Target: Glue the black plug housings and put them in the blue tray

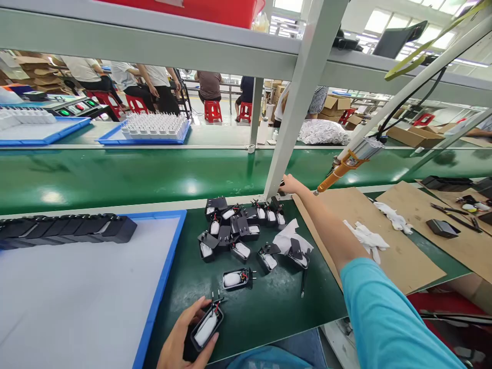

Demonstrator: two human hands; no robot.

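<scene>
My left hand (183,338) is at the bench's near edge, closed around a small open black case (206,327) with a white part and red wires inside. My right hand (291,184), on a long arm in a turquoise sleeve, reaches far forward to the foot of the grey upright post (298,97); its fingers close on a small dark thing I cannot name. Between the hands lies a heap of several similar black cases (240,230) on the green mat. One separate case (236,279) rests nearer me.
A blue-rimmed white tray (169,256) at left carries a row of black parts (65,229). An orange electric screwdriver (342,171) hangs at right over cardboard sheets (384,256) with white gloves (367,238). Behind runs a green conveyor (134,177); other people sit or stand beyond.
</scene>
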